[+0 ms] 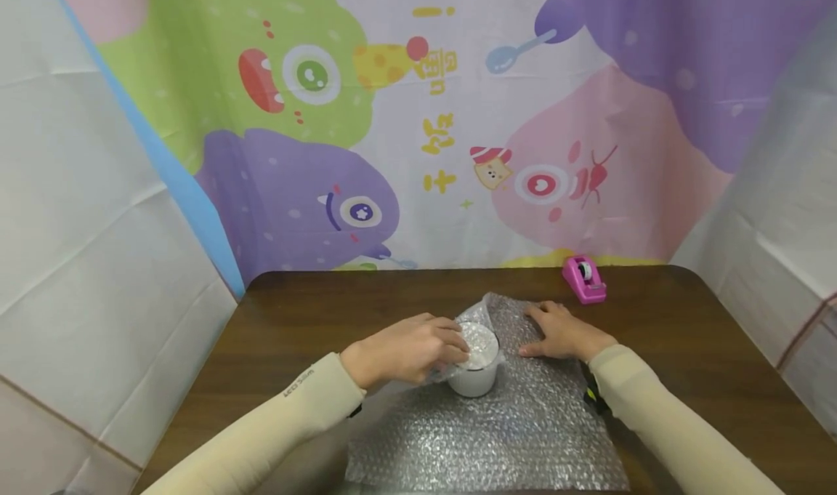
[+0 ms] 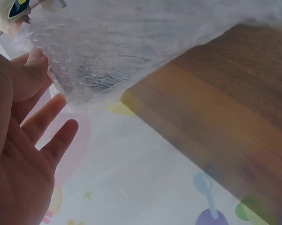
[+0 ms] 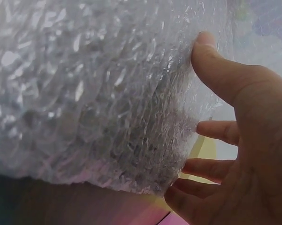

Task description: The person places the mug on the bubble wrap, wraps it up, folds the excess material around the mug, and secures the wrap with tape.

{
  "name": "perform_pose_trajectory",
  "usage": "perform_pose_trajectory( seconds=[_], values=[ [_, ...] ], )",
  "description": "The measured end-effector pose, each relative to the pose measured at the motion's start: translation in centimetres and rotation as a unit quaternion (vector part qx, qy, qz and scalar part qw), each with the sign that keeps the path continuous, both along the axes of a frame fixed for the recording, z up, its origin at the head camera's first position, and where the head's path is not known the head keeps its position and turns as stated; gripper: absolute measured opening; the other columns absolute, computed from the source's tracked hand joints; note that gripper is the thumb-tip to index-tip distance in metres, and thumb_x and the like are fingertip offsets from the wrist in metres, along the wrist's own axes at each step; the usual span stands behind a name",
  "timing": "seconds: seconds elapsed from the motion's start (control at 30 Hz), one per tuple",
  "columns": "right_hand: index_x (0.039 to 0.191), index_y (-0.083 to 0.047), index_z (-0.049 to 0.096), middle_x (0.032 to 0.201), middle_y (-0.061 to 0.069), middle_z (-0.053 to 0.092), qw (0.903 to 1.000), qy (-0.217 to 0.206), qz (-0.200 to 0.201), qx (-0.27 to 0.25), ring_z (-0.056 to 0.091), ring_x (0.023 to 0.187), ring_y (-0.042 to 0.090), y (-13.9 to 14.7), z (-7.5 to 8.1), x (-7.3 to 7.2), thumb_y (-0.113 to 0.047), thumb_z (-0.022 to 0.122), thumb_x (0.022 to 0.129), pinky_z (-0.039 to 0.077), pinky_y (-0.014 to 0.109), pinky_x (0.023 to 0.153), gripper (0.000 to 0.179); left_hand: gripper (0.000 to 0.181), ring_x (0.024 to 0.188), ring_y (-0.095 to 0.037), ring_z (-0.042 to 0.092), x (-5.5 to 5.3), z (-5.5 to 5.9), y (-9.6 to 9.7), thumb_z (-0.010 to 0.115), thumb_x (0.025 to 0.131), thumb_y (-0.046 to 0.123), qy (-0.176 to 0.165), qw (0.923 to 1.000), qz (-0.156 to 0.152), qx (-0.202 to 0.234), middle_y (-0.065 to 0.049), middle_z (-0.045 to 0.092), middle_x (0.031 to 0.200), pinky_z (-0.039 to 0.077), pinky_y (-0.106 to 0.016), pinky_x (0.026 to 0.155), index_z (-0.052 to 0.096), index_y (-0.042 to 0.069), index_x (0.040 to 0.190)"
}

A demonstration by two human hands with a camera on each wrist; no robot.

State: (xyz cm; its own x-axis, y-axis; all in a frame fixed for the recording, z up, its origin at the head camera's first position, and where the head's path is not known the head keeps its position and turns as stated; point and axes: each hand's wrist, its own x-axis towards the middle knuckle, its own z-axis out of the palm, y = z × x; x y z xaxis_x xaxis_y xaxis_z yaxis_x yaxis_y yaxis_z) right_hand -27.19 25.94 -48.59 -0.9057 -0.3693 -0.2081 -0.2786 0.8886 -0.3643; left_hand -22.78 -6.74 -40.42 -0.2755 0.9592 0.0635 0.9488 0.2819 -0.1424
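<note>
over the head feed i saw a white, round cup with a thin dark rim (image 1: 472, 384) standing upright on a sheet of clear, silvery bubble wrap (image 1: 497, 440), which lay across the dark brown wooden surface (image 1: 294, 299). the left hand (image 1: 415, 349) pinched an edge of the wrap between thumb and fingers, right beside the cup, and blocked my view of its left side. bubbly film showed at the cup's mouth; i could not tell whether it lay inside or over it. the right hand (image 1: 565, 333) was unclenched, its spread fingers touching the wrap near the far right edge.

beyond that hand i had a pink plastic tape dispenser (image 1: 584, 280), apart from the wrap, near the surface's back edge. a cloth backdrop printed with cartoon monsters (image 1: 425, 233) hung behind, and cream sleeves (image 1: 660, 408) hid parts of the surface on both sides.
</note>
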Motion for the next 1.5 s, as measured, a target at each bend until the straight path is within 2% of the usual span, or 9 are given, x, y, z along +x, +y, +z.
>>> perform_pose_trajectory(
  seconds=[0.2,0.47,0.57,0.77,0.9,1.03,1.23,1.4,1.5],
  values=[
    [0.152,0.0,0.043,0.153,0.04,0.035,0.9999,0.011,0.007,-0.005,0.028,0.14,0.067,0.2,-0.2,0.2,-0.053,0.076,0.088,0.032,0.076,0.11,0.089,0.041,0.127,-0.018,0.063,0.0,-0.2,0.4,0.078,0.089,0.01,-0.026,0.9996,0.004,0.01,0.001,0.072,0.128,0.049,-0.031,0.11,0.071,0.013,0.129],
    [0.151,0.0,0.045,0.152,0.04,0.036,0.9997,0.02,0.013,-0.009,0.03,0.139,0.068,0.1,-0.3,0.4,-0.053,0.076,0.089,0.034,0.076,0.109,0.087,0.038,0.128,-0.014,0.059,-0.1,-0.7,0.8,0.081,0.085,0.015,0.027,0.9995,0.018,0.0,0.005,0.067,0.132,0.045,-0.035,0.114,0.073,0.021,0.122],
    [0.151,0.0,0.045,0.153,0.04,0.035,0.9998,0.016,0.01,-0.009,0.029,0.14,0.068,0.0,0.0,0.5,-0.052,0.076,0.089,0.034,0.076,0.109,0.087,0.04,0.128,-0.014,0.058,-0.1,-0.8,0.9,0.08,0.086,0.014,0.029,0.9994,0.017,-0.01,0.006,0.067,0.132,0.042,-0.034,0.117,0.073,0.022,0.124],
    [0.151,0.0,0.045,0.153,0.04,0.034,1.0,0.007,0.003,-0.004,0.028,0.141,0.067,0.0,0.2,0.2,-0.053,0.076,0.088,0.033,0.076,0.11,0.088,0.052,0.127,-0.015,0.06,0.0,-0.5,1.0,0.072,0.089,0.01,-0.031,0.9988,0.028,-0.026,0.004,0.07,0.129,0.048,-0.029,0.111,0.063,0.019,0.139],
    [0.15,0.0,0.046,0.151,0.04,0.035,0.9999,0.009,0.002,-0.004,0.03,0.14,0.067,0.1,0.1,-0.1,-0.052,0.078,0.087,0.033,0.076,0.109,0.088,0.058,0.132,-0.018,0.058,0.0,-0.1,0.9,0.066,0.082,0.008,-0.078,0.9938,0.06,-0.053,0.0,0.065,0.139,0.057,-0.033,0.099,0.062,0.02,0.139],
    [0.15,0.001,0.045,0.151,0.041,0.035,1.0,0.005,0.001,-0.007,0.03,0.139,0.068,0.1,0.0,-0.2,-0.052,0.079,0.087,0.033,0.076,0.109,0.088,0.062,0.14,-0.023,0.053,-0.1,0.4,1.0,0.067,0.074,0.007,-0.103,0.988,0.081,-0.082,-0.004,0.061,0.145,0.053,-0.039,0.106,0.064,0.018,0.135],
    [0.15,-0.001,0.045,0.152,0.04,0.034,0.9999,-0.005,-0.002,-0.009,0.029,0.14,0.067,0.1,-0.1,-0.1,-0.052,0.078,0.087,0.034,0.076,0.109,0.088,0.036,0.141,-0.019,0.053,-0.1,0.5,0.9,0.061,0.09,0.019,-0.036,0.9938,0.039,-0.098,0.002,0.065,0.14,0.037,-0.043,0.122,0.071,0.019,0.125],
    [0.151,-0.002,0.045,0.154,0.039,0.033,0.9999,-0.008,-0.006,-0.013,0.027,0.142,0.066,0.0,-0.2,-0.1,-0.052,0.078,0.087,0.033,0.076,0.109,0.088,0.015,0.117,-0.016,0.061,-0.1,0.1,1.1,0.064,0.088,0.021,0.026,0.9977,0.0,-0.063,0.007,0.069,0.117,0.05,-0.034,0.101,0.075,0.022,0.098],
    [0.152,-0.002,0.044,0.155,0.039,0.032,0.9999,-0.006,-0.004,-0.013,0.026,0.142,0.066,0.1,-0.2,-0.1,-0.052,0.077,0.088,0.033,0.076,0.109,0.088,0.011,0.109,-0.014,0.06,-0.2,-0.1,1.3,0.066,0.087,0.019,0.037,0.9978,-0.012,-0.054,0.007,0.067,0.112,0.05,-0.032,0.097,0.075,0.022,0.092]
  ],
)
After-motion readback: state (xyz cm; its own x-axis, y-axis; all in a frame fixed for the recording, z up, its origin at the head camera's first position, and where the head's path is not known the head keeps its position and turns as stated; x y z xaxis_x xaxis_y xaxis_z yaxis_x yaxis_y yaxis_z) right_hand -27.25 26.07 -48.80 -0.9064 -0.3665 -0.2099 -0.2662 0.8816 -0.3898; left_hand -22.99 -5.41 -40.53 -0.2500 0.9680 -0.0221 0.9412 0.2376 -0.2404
